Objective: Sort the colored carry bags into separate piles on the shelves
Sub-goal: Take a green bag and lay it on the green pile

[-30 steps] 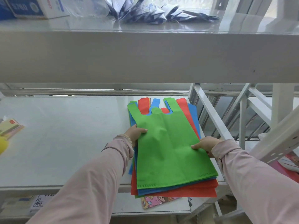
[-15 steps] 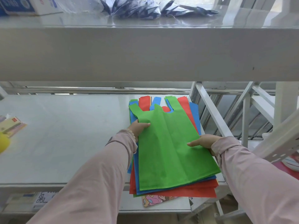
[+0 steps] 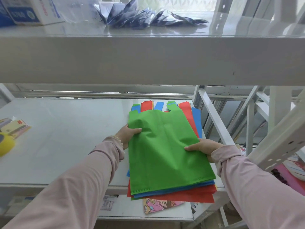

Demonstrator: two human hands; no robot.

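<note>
Head view: pinching green non-woven carry bag by side edges with left hand and right hand, atop mixed-colour bag stack on grey metal shelf; peel only top layer, keep flat.

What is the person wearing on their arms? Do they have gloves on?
No gloves: the left hand and the right hand are bare. Both arms are covered by long, plain, pale pink sleeves. The left sleeve and the right sleeve reach the wrists and bunch a little at the cuffs. At the left wrist there looks to be a small beaded bracelet.
</note>
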